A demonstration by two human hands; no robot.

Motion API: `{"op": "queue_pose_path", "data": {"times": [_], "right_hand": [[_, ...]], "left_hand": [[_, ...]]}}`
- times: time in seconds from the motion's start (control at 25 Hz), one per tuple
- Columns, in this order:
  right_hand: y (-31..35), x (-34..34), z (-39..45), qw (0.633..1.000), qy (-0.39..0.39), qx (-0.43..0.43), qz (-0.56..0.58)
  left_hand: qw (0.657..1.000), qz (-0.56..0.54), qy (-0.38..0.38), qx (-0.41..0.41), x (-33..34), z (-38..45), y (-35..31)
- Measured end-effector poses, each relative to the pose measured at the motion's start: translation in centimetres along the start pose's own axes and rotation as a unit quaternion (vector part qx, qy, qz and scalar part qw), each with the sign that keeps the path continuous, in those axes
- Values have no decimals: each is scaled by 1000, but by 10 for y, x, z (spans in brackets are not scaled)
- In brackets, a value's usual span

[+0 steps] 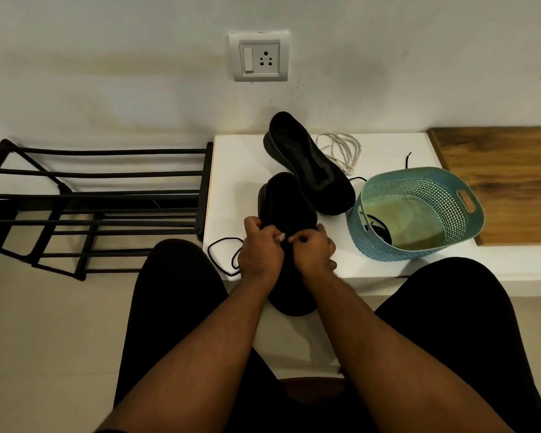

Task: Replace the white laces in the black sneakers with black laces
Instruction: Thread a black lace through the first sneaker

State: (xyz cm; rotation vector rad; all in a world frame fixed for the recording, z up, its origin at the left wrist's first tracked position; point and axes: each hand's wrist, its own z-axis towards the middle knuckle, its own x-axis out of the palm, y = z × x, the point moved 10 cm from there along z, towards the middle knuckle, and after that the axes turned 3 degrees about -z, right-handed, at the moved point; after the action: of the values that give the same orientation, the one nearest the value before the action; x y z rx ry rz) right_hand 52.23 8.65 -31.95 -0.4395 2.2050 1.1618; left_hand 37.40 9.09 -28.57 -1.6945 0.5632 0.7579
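Both hands' fingers (277, 237) seemingly pinch a black lace (222, 257) over the near sneaker (288, 198).

bare forearms (231, 339), black trousers (169, 292) — plain

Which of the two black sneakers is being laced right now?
The near sneaker, under the left hand and right hand. The far sneaker lies untouched beside the white laces.

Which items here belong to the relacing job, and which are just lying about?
In the job: left hand, right hand, near sneaker, black lace, far sneaker, white laces.

Lying about: teal basket, black rack, wall socket, wooden board.
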Motion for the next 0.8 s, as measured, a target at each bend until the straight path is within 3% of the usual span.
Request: {"op": "queue_pose_path", "data": {"times": [0.16,0.32,0.6,0.8], "right_hand": [[-12,10,-5,991,-2,11,134],[-8,7,-20,978,24,9,205],[-6,7,-22,978,27,-28,205],[-3,7,-20,983,4,-41,181]], "left_hand": [[999,-40,-36,2,1,-6,0],[997,22,-69,-35,4,-17,5],[979,-139,-140,-59,-6,-22,21],[985,-103,-123,-60,-7,-17,17]]}}
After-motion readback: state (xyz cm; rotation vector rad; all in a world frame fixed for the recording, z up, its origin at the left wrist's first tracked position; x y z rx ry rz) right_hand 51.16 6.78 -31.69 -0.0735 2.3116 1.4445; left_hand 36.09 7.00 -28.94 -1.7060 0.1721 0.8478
